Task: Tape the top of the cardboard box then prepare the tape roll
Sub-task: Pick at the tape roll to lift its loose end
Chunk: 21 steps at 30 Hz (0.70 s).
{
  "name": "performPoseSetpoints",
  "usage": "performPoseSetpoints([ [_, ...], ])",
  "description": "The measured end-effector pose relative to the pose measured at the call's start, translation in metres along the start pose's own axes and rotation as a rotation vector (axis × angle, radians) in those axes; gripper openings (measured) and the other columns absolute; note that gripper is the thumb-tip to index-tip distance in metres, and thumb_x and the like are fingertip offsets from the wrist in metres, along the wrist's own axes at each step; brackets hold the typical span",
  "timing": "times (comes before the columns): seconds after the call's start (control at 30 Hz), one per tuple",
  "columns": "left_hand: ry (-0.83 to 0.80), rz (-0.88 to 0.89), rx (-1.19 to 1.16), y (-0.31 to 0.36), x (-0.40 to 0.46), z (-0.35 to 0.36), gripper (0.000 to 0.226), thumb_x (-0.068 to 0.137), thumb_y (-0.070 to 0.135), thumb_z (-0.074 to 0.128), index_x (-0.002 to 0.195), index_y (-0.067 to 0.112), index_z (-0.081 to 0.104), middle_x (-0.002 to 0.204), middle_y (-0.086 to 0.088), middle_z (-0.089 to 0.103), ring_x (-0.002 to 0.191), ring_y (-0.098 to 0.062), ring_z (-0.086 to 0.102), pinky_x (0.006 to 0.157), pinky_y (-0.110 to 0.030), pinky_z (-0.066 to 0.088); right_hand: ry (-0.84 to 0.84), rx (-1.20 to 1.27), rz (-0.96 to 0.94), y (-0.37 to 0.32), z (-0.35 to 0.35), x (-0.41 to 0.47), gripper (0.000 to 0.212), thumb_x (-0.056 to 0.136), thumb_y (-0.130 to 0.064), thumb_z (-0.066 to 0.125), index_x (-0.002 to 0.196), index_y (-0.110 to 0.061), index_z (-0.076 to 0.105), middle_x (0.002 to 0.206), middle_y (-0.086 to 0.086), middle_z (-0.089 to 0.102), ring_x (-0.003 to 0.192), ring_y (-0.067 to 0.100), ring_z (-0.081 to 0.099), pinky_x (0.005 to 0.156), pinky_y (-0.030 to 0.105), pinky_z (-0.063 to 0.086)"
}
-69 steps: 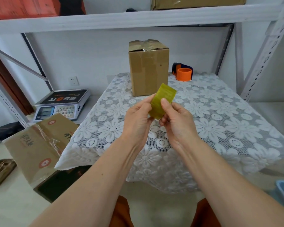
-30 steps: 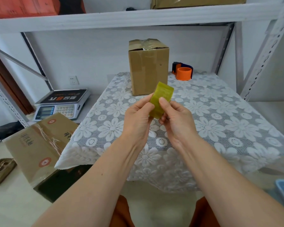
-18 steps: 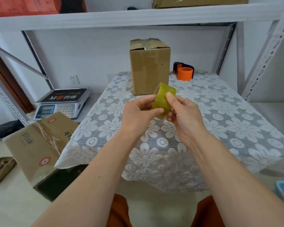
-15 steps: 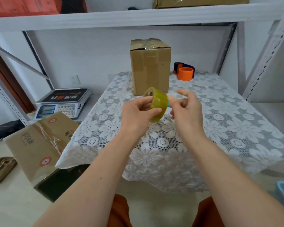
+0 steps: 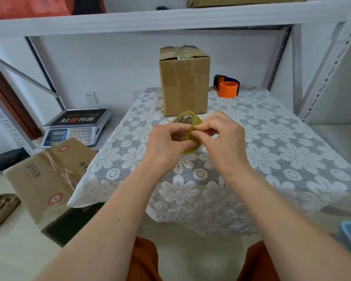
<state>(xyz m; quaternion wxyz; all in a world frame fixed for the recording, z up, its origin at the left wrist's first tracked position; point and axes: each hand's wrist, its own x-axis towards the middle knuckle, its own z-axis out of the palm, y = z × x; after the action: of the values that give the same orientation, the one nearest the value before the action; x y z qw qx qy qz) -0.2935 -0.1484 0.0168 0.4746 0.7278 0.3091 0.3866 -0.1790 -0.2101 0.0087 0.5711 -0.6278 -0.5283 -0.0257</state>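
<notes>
Roll (image 5: 187,132) held above the bench (image 5: 272,138), between both hands. Left hand (image 5: 166,140): fingers clamped on the roll's near side. Right hand (image 5: 221,136): fingers together, pinching at the roll's rim, apparently picking for the tape end. Box (image 5: 184,80) stands beyond the fingers, top taped, well apart. Dispenser (image 5: 227,88) beyond and right of the fingers. Risks: tape end may split or re-stick if peeled askew; a thin roll could deform under squeeze.

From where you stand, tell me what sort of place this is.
Probably a small packing or shipping room: a taped cardboard box on the table, a weighing scale beside it, metal storage shelving overhead.
</notes>
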Motion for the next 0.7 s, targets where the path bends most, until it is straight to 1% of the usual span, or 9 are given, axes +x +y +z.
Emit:
performPoseSetpoints([
  [0.07,0.001,-0.007,0.022,-0.0013,0.0002,0.001,0.036,0.068,-0.007,0.076,0.093,0.02,0.076,0.084,-0.012,0.075,0.08,-0.029,0.07,0.074,-0.028,0.059,-0.026,-0.08,-0.065,0.0031,-0.0006,0.0003,0.004,0.073,-0.005,0.074,0.073,-0.005,0.07,0.081,0.006,0.062,0.076,0.019,0.059,0.069,0.035,0.051],
  [0.1,0.0,-0.009,0.025,-0.0014,0.0004,0.0014,0.036,0.068,-0.007,0.076,0.093,0.019,0.076,0.085,-0.013,0.075,0.082,-0.03,0.07,0.074,-0.03,0.059,-0.04,-0.127,-0.099,0.0043,-0.0002,-0.0001,0.005,0.075,-0.004,0.072,0.072,-0.004,0.068,0.08,0.007,0.061,0.077,0.021,0.058,0.068,0.039,0.05],
  [0.23,-0.01,-0.01,0.022,-0.0008,-0.0009,0.0011,0.036,0.068,-0.01,0.074,0.097,0.012,0.076,0.086,-0.016,0.074,0.083,-0.033,0.07,0.076,-0.032,0.059,-0.078,-0.269,-0.197,0.003,0.0017,-0.0016,0.007,0.081,-0.004,0.064,0.075,-0.003,0.061,0.082,0.007,0.056,0.081,0.021,0.051,0.067,0.036,0.045],
  [0.37,-0.02,-0.003,0.06,-0.0023,-0.0016,-0.0025,0.038,0.067,-0.007,0.076,0.095,0.019,0.076,0.086,-0.008,0.076,0.084,-0.03,0.07,0.079,-0.036,0.059,-0.157,-0.38,-0.189,0.0026,0.0041,-0.0024,0.009,0.091,-0.01,0.052,0.084,-0.005,0.055,0.093,0.007,0.051,0.089,0.02,0.044,0.07,0.035,0.043],
  [0.43,-0.026,-0.002,0.064,-0.002,-0.0018,-0.0029,0.038,0.068,-0.007,0.076,0.095,0.019,0.076,0.086,-0.006,0.076,0.083,-0.027,0.071,0.079,-0.033,0.059,-0.186,-0.424,-0.188,0.0026,0.0049,-0.0028,0.008,0.093,-0.01,0.048,0.086,-0.007,0.051,0.095,0.006,0.047,0.09,0.019,0.041,0.07,0.033,0.041],
  [0.5,-0.017,-0.013,0.046,-0.0015,-0.0016,-0.0021,0.036,0.069,-0.007,0.075,0.095,0.018,0.076,0.083,-0.003,0.075,0.078,-0.017,0.071,0.077,-0.027,0.058,-0.197,-0.371,-0.156,0.003,0.0043,-0.004,0.008,0.092,-0.009,0.046,0.085,-0.011,0.046,0.094,0.003,0.044,0.089,0.017,0.04,0.07,0.029,0.038],
  [0.57,0.013,-0.04,0.008,-0.0007,-0.0001,-0.0016,0.035,0.07,-0.006,0.075,0.097,0.017,0.075,0.083,-0.001,0.074,0.076,-0.01,0.069,0.076,-0.022,0.057,-0.172,-0.244,-0.072,0.0031,0.0022,-0.0061,0.009,0.092,-0.009,0.046,0.085,-0.014,0.044,0.09,0.0,0.045,0.085,0.016,0.042,0.068,0.027,0.036],
  [0.63,0.02,-0.054,-0.022,0.0,0.0017,-0.0017,0.034,0.071,-0.005,0.076,0.097,0.017,0.074,0.081,0.001,0.073,0.074,-0.006,0.068,0.073,-0.02,0.056,-0.12,-0.167,-0.036,0.0039,0.0007,-0.0071,0.004,0.091,-0.012,0.052,0.091,-0.015,0.049,0.089,0.0,0.051,0.084,0.017,0.048,0.069,0.032,0.043],
  [0.7,0.0,-0.045,-0.036,0.0014,0.0014,-0.0009,0.033,0.071,-0.006,0.075,0.096,0.016,0.074,0.077,0.004,0.072,0.067,0.001,0.066,0.069,-0.016,0.055,-0.081,-0.159,-0.053,0.0044,0.0004,-0.0062,0.012,0.085,-0.013,0.063,0.096,-0.014,0.059,0.091,0.0,0.056,0.086,0.019,0.054,0.074,0.035,0.049],
])
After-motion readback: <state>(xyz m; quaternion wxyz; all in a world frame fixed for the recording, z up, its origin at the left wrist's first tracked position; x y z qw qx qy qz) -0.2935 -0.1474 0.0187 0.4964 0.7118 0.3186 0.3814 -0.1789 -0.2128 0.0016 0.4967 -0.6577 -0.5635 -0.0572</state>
